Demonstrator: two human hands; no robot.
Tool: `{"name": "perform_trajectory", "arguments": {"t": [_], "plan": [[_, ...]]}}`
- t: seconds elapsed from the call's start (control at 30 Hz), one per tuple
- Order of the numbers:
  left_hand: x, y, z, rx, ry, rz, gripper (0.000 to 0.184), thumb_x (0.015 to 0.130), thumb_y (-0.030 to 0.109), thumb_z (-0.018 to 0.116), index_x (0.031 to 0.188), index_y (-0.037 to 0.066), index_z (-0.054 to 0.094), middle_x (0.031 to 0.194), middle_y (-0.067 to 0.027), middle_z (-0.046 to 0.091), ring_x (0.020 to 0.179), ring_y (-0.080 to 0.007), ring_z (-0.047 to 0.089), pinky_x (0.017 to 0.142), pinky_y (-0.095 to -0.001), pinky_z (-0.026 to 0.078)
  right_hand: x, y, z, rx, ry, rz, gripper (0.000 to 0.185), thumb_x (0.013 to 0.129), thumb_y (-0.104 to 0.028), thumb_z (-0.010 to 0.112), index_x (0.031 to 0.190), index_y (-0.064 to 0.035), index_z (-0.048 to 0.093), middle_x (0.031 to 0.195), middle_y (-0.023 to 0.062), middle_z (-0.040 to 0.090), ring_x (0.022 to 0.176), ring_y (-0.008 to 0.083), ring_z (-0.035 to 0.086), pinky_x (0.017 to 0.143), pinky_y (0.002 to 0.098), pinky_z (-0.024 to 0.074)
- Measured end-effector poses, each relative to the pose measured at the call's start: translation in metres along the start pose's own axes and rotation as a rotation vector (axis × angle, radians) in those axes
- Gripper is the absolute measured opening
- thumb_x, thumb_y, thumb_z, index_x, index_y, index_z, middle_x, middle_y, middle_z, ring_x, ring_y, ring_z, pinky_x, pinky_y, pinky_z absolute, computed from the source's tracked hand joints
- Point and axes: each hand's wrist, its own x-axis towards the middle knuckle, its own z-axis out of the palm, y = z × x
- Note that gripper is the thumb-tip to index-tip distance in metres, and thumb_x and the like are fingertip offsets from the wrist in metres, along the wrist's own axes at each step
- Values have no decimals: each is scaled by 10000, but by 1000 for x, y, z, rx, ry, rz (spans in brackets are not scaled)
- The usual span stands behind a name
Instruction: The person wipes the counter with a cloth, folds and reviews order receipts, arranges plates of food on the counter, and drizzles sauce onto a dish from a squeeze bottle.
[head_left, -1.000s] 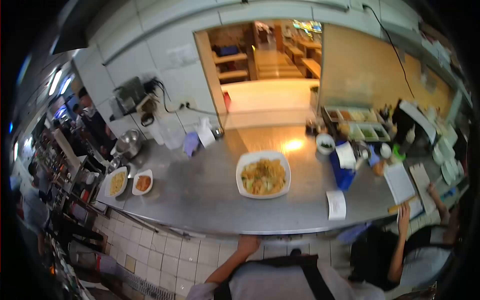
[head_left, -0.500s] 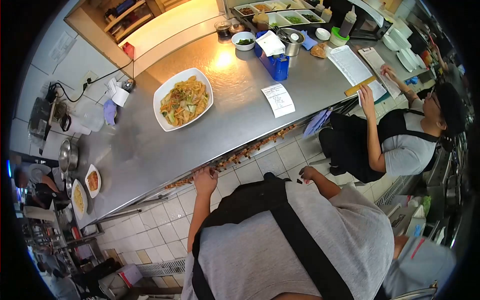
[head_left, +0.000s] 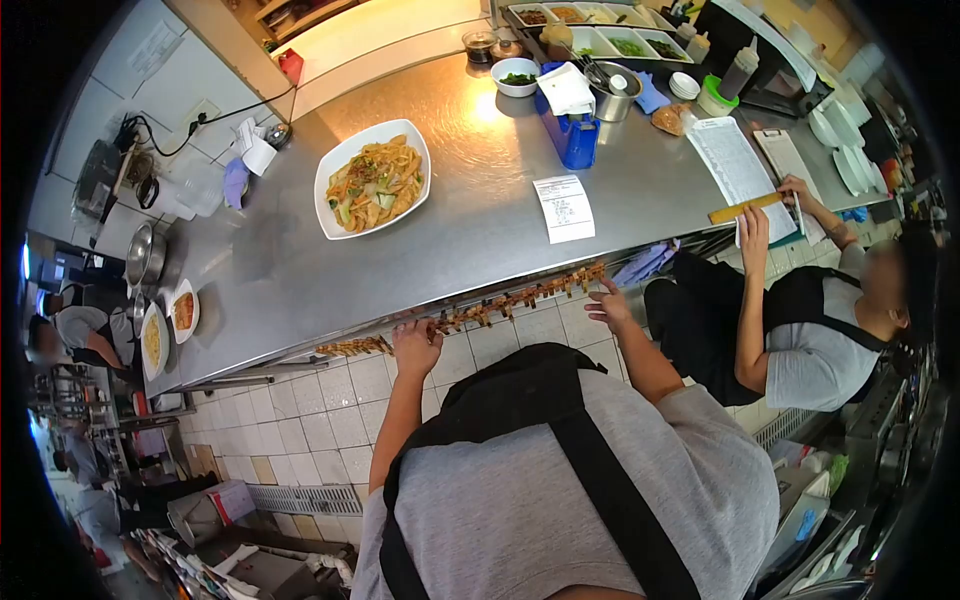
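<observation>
My left hand (head_left: 417, 347) rests at the front edge of the steel counter (head_left: 330, 275), beside a row of wooden clothespins (head_left: 490, 308) hung along that edge. Its fingers lie loosely against the edge, holding nothing visible. At the right end of the clothespin row is my right hand (head_left: 609, 304), its fingers apart and empty. Whether it touches the clothespins I cannot tell. A printed slip (head_left: 564, 209) lies on the counter above my right hand. Further left stands a square white bowl (head_left: 327, 205) of noodles with vegetables.
A blue holder (head_left: 579, 145) with paper stands near a metal pot (head_left: 618, 100). On the right, a co-worker (head_left: 820, 330) holds a yellow ruler (head_left: 745, 207) over a written sheet (head_left: 730, 165). Two small dishes, one an oval plate (head_left: 151, 365), sit at the left end.
My right hand has moved forward from beside my body to the counter's edge, near the clothespins. My left hand stays at the edge. The camera view has shifted slightly.
</observation>
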Motion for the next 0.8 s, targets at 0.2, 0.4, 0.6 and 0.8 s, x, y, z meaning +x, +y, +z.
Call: {"name": "perform_trajectory", "arguments": {"t": [0.2,0.4,0.6,0.8], "plan": [[-5,3,-1,-21,35,9,259,689,218,626,932,127,616,907,-97,596,929,-301,540,916,-450,352,13,2,19,286,-149,-10,670,789,8,440,1389,-203,228,1156,95,525,942,283,590,751,438,506],[0,0,-7,-9,-38,6,243,673,179,611,908,119,623,875,-91,600,883,-298,549,845,-424,390,-12,10,46,265,-330,85,690,809,-12,413,1423,-217,172,1348,106,409,1051,284,535,819,448,469],[-3,-3,-11,-45,-96,21,265,682,181,599,936,110,624,911,-109,604,902,-309,557,847,-424,399,-34,15,62,481,-260,6,728,769,-15,452,1421,-187,176,1377,84,355,1058,285,533,832,461,452],[0,-7,-15,-21,-154,32,288,708,205,588,978,107,617,983,-122,604,966,-312,553,879,-430,395,-39,18,57,639,-211,-37,530,785,-159,553,1283,-155,371,1199,49,466,1012,258,549,833,445,442]]}}
